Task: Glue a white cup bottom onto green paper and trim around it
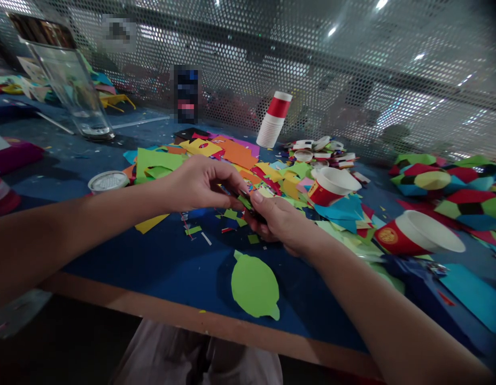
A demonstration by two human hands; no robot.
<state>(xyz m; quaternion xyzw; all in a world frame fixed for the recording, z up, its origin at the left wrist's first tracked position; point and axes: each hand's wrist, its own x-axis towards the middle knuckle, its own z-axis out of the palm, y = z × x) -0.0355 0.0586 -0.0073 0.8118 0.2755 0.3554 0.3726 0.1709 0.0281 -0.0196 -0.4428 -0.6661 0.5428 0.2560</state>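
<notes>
Above the middle of the table, my left hand (206,182) and my right hand (280,219) meet with their fingertips pinched together. Between them is a small green paper piece (245,201), with something dark under it that I cannot make out. My right thumb presses on top, and the fingers of that hand curl below. Nearer to me, a rounded green paper cut-out (255,286) with a small tab at each end lies flat, apart from both hands. Small paper scraps (231,214) are scattered just beneath my fingers.
Coloured paper (235,152) is heaped behind my hands. A stack of paper cups (274,120) stands beyond it. Red-and-white cups (332,184) and paper polyhedra (424,179) sit to the right. A glass bottle (71,85) stands at the left, before a perforated metal screen (232,48).
</notes>
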